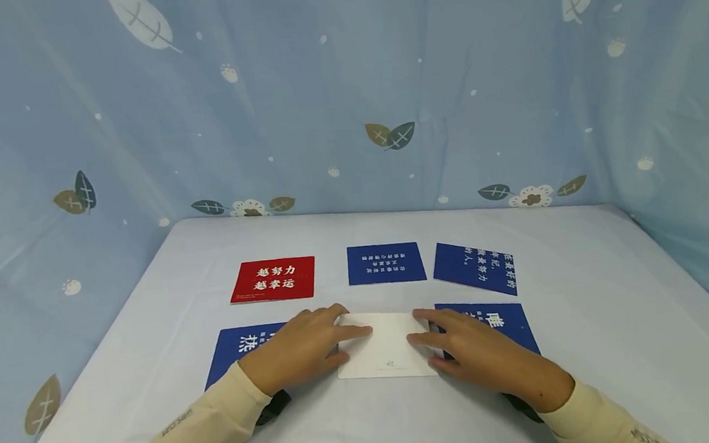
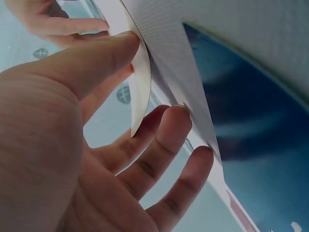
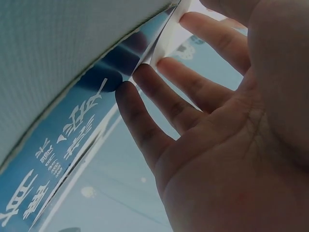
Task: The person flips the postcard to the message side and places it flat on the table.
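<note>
A white card lies between the two hands near the middle of the table, a small mark by its front edge. The left hand rests thumb and index finger on its left part; in the left wrist view the card looks bowed. The right hand touches its right side with outstretched fingers. In the right wrist view, other fingertips of that hand reach the blue card with white writing. Partly covered by the left hand and sleeve is another blue card.
Along the back lie a red card with white writing and two blue cards, one straight and one turned askew. They lie on a white-covered table. A blue leaf-print curtain rises behind it and at both sides.
</note>
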Motion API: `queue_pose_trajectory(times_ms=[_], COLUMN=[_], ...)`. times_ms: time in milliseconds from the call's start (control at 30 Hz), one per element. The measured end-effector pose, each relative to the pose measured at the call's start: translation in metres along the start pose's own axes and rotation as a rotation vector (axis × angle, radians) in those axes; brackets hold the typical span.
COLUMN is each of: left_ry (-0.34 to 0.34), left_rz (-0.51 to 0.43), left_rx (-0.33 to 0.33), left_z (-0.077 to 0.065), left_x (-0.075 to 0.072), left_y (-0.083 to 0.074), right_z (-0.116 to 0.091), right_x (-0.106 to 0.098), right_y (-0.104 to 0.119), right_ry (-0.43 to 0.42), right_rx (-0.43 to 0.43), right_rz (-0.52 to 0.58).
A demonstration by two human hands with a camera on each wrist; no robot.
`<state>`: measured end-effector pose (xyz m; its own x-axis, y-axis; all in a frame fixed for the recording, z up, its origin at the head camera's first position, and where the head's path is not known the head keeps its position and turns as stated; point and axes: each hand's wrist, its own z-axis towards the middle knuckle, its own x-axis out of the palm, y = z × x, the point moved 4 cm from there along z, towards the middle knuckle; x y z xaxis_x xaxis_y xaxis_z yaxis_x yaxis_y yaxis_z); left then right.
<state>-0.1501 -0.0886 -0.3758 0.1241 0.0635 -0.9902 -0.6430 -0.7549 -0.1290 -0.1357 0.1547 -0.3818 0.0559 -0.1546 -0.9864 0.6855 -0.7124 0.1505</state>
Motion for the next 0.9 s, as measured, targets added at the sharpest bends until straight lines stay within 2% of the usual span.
queue_pose_trajectory(times_ms=[133,667,767,900], left_ry=[0.010,0.034,0.032,0.022], left_rz=[-0.010,-0.046,-0.038,-0.040], left_rx=[-0.011,-0.037,-0.030,-0.025], left_z=[0.001,-0.002,-0.001,-0.001], left_x=[0.001,0.000,0.001,0.000], left_y=[-0.001,-0.002,-0.003,-0.003], right_z=[0.000,0.001,-0.001,-0.005], right_x=[0.002,0.000,-0.006,-0.020], right_y=[-0.001,0.001,0.001,-0.005], right_ry=[0.019,0.042,0.028,-0.045], right_rx=[0.021,0.018,0.023,0.020], right_rz=[0.003,0.008,-0.002,-0.046])
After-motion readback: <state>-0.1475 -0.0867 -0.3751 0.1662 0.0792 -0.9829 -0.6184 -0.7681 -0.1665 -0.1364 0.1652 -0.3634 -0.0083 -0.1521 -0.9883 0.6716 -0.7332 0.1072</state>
